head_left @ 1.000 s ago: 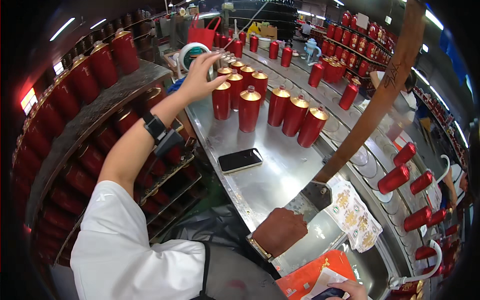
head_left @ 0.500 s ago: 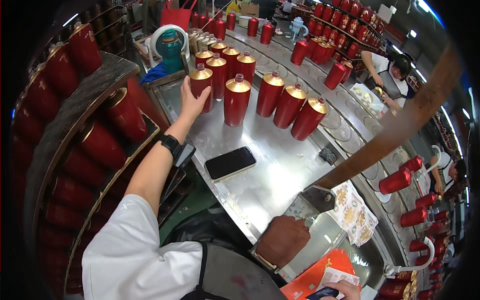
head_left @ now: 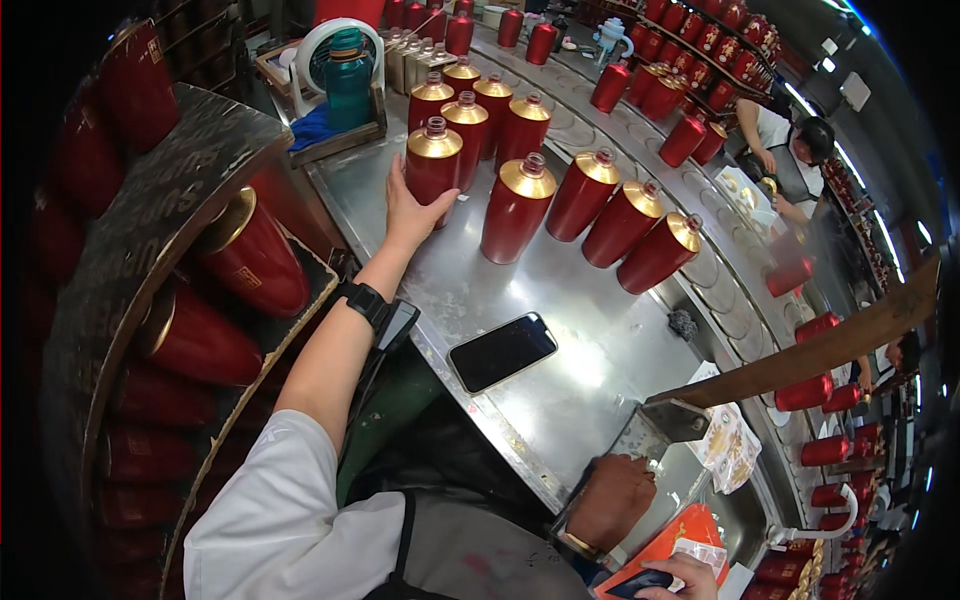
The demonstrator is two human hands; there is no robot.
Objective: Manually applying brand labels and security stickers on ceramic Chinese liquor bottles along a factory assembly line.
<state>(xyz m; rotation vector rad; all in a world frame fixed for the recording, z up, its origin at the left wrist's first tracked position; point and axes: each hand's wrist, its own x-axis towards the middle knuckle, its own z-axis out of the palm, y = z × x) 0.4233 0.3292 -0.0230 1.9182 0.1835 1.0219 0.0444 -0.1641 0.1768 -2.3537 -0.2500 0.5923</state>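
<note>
My left hand (head_left: 412, 207) is curved around the side of a red bottle (head_left: 433, 172) with a gold shoulder and an open glass neck. This bottle stands upright on the metal table (head_left: 560, 400), at the near left of a cluster of similar bottles. Another red bottle (head_left: 518, 215) is just to its right, and three more stand in a slanting row beyond that one. At the lower edge, my right hand (head_left: 682, 577) is curled over a small dark object (head_left: 640, 584). A pale printed sheet (head_left: 700, 553) and an orange-red packet (head_left: 668, 545) lie by its fingers.
A phone (head_left: 503, 352) lies near the table's front edge. Beside the packet is a brown cloth-covered block (head_left: 612, 500). A wooden bar (head_left: 810, 345) slants across the right. Bottle-filled shelves (head_left: 190, 200) flank my left; co-workers (head_left: 790, 150) sit beyond the conveyor (head_left: 700, 260).
The whole view has shifted, so bottles and phone appear farther right. My left hand remains on the same bottle, and my right hand stays at the packet.
</note>
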